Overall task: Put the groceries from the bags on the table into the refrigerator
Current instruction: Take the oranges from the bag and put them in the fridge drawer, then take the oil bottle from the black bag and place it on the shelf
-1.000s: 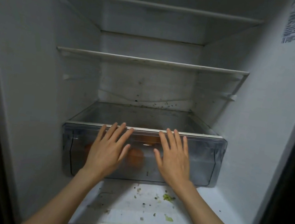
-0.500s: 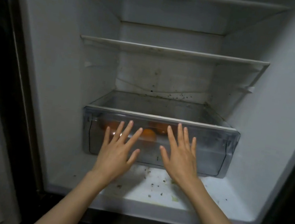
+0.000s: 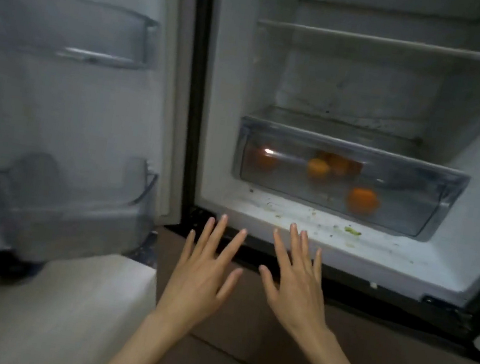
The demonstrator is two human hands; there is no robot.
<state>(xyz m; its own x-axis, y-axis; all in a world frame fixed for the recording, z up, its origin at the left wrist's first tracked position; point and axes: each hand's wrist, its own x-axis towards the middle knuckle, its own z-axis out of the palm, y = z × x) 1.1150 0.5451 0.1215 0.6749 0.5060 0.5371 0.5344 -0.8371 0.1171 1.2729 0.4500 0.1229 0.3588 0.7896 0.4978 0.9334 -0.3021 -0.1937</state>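
I see the clear plastic crisper drawer [image 3: 346, 181] pushed in at the bottom of the open white refrigerator [image 3: 479, 184], with several round orange fruits [image 3: 362, 200] inside it. In front of that drawer and below it, my left hand [image 3: 204, 275] and right hand [image 3: 295, 285] hover side by side, palms down, fingers straight and spread, holding nothing. Left of the drawer stands the open white door [image 3: 59, 94] with its clear plastic bins.

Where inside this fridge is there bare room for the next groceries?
The glass shelf and the cover over the crisper drawer look bare. The drawer already holds oranges. The floor before it is narrow and crumb-strewn. Door bins look empty, though blurred.
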